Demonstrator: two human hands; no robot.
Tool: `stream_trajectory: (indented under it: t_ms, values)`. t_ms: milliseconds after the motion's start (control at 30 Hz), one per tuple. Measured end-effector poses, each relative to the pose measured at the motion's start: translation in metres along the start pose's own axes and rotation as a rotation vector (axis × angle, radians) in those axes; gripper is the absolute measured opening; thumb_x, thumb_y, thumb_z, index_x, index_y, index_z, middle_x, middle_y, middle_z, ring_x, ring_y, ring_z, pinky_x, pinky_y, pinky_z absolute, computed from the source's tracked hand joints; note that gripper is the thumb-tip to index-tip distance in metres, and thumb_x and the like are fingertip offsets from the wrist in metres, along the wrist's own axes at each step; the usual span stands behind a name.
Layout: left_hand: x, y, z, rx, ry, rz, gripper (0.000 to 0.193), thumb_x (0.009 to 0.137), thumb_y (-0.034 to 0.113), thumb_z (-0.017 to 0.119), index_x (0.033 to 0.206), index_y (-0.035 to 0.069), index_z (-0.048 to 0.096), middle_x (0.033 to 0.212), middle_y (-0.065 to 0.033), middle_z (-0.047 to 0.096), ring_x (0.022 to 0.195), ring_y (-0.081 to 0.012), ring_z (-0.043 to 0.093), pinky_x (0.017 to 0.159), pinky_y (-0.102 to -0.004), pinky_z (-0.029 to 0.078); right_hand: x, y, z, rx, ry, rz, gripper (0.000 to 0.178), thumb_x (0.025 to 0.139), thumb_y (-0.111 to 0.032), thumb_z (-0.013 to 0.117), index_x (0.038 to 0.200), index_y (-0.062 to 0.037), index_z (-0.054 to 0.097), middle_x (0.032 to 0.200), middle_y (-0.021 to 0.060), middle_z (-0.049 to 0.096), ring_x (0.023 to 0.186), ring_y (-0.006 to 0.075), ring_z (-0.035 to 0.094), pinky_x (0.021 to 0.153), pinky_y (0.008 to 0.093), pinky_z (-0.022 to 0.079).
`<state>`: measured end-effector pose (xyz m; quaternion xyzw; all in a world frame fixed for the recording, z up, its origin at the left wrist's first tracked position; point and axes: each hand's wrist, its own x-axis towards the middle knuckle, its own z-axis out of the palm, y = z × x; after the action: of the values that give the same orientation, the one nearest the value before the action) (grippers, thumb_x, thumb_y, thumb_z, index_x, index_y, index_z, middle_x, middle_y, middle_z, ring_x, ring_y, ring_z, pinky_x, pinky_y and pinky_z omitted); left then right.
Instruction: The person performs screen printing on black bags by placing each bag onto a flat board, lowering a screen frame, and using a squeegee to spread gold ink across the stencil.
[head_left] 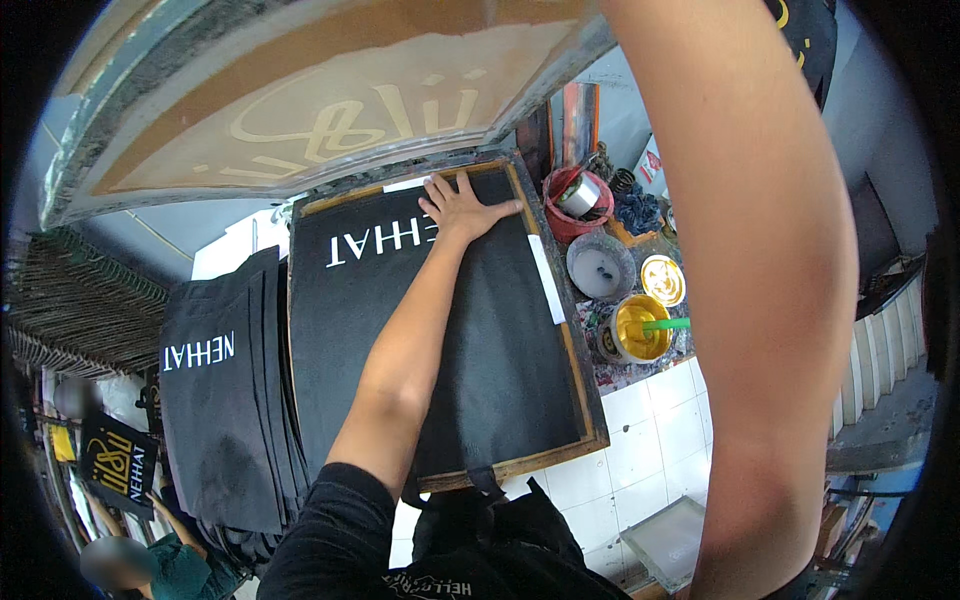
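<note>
My left hand (462,210) lies flat with its fingers spread on a black cloth bag (490,350), near the bag's far edge. Its palm and wrist cover part of the white lettering there. The bag is laid out on a dark board with a wooden rim (572,385), and its straps hang over the near edge. Above the far end of the board, a printing screen (330,130) with yellowish script on its mesh is tilted up. My right arm (745,250) reaches up past the screen's right end; the hand is beyond the top of the picture.
A pile of black bags (220,430) is left of the board. To the right stand a red bucket (572,226), a grey tub (600,266), a yellow-smeared lid (663,281) and a pot of yellow ink (640,332) with a green-handled tool (668,324). Another person (170,570) holds a printed bag (117,465) at lower left.
</note>
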<state>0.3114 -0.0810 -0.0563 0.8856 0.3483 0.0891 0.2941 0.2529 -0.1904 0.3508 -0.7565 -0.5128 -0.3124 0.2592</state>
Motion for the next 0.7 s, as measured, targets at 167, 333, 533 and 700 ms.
stream_trajectory:
  t_ms: [167, 333, 533, 700]
  values:
    - [-0.129, -0.019, -0.111, -0.887, 0.307, 0.444, 0.055, 0.101, 0.032, 0.068, 0.140, -0.005, 0.055, 0.137, -0.0238, 0.064, 0.129, -0.0295, 0.062, 0.108, -0.0387, 0.048, -0.042, -0.018, -0.021, 0.019, -0.300, 0.157, 0.024, 0.092, -0.019, 0.067, 0.101, 0.0001, 0.078, 0.095, 0.0180, 0.077, 0.078, 0.0247, 0.072, 0.074, 0.0397, 0.060]
    - [-0.328, -0.080, -0.184, -1.201, 0.375, 0.581, 0.044, 0.104, 0.049, 0.056, 0.107, 0.006, 0.058, 0.092, -0.0214, 0.073, 0.090, -0.0337, 0.073, 0.089, -0.0495, 0.058, -0.169, -0.033, 0.002, -0.025, -0.088, -0.043, 0.046, 0.071, -0.049, 0.087, 0.083, -0.0054, 0.075, 0.077, 0.0127, 0.069, 0.071, 0.0352, 0.069, 0.063, 0.0435, 0.053]
    - [-0.446, -0.136, -0.113, -1.311, -0.085, -0.454, 0.029, 0.101, 0.019, 0.064, 0.103, -0.009, 0.070, 0.091, -0.0223, 0.077, 0.077, -0.0239, 0.076, 0.079, -0.0327, 0.060, -0.328, -0.040, 0.044, 0.230, -0.414, 0.059, 0.047, 0.068, -0.047, 0.089, 0.079, -0.0056, 0.072, 0.075, 0.0109, 0.068, 0.069, 0.0325, 0.070, 0.061, 0.0427, 0.053]
    - [-0.456, -0.166, -0.074, -1.444, -0.180, -0.523, 0.028, 0.100, 0.016, 0.063, 0.113, -0.009, 0.065, 0.101, -0.0231, 0.076, 0.084, -0.0255, 0.076, 0.082, -0.0355, 0.061, -0.376, -0.048, 0.068, 0.227, -0.601, -0.021, 0.042, 0.067, -0.043, 0.090, 0.077, -0.0074, 0.069, 0.073, 0.0083, 0.065, 0.069, 0.0300, 0.069, 0.062, 0.0421, 0.053]
